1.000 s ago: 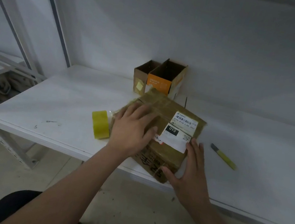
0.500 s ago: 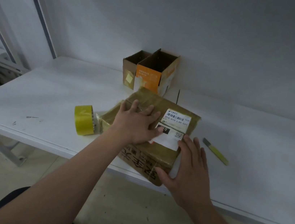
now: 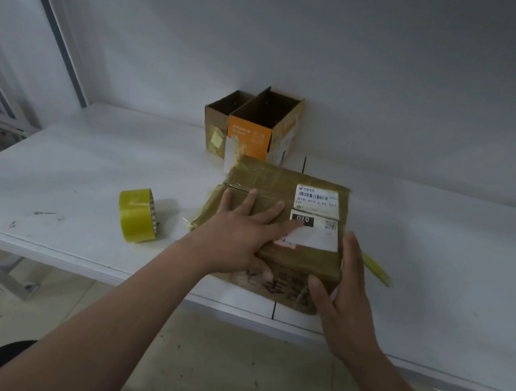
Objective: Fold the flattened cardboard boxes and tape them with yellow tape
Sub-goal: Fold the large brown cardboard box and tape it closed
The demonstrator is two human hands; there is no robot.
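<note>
Centrally, a closed cardboard box [image 3: 272, 180], wrapped in glossy yellowish tape, sits at the near edge of the white table [image 3: 71, 169], turned so that one corner faces the viewer. Left hand [image 3: 237, 239]: laid flat on the box top, fingers straight and spread, thumb reaching down over the near face; it presses and grasps nothing. Right hand [image 3: 345, 294]: set against the box's right side, fingers straight and together along that side, thumb touching the printed near face; it too lies released against the cardboard and curls round nothing. White shipping labels [image 3: 316, 197] with a barcode and the figure "010" cover the right part of the top, and the left fingertips reach the edge of the lower one. Left of the box and apart from it, a roll of yellow tape [image 3: 138, 215] stands on its rim on the table. Right of the box, a yellow cutter [image 3: 377, 270] lies on the table, partly hidden behind the right hand. Behind the box, two open-topped cartons, one brown [image 3: 215, 123] and one orange-fronted [image 3: 248, 134], stand side by side and touching, against the grey wall [image 3: 398, 82].
</note>
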